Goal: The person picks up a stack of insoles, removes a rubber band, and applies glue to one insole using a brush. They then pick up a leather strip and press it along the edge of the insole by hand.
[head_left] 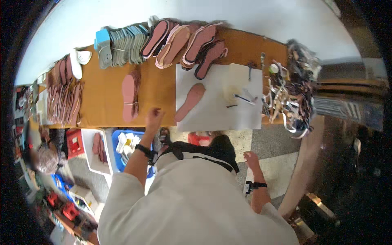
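Pink insoles (129, 87) on brown table (102, 90), tiled floor (271, 173) below

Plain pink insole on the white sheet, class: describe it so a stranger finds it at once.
On the brown table lies a white sheet. The pink insole slants at its left edge; unlike the banded stack leftward and the dark-rimmed insole above, it lies single and plain.

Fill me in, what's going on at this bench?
A person in a pale short-sleeved shirt stands at an orange-brown table, with nothing visible in either hand. The left hand is over the near edge, between a banded stack of flat pink insoles and a single flat pink insole lying mostly on a white sheet. The right hand is away from the table, beside the body.
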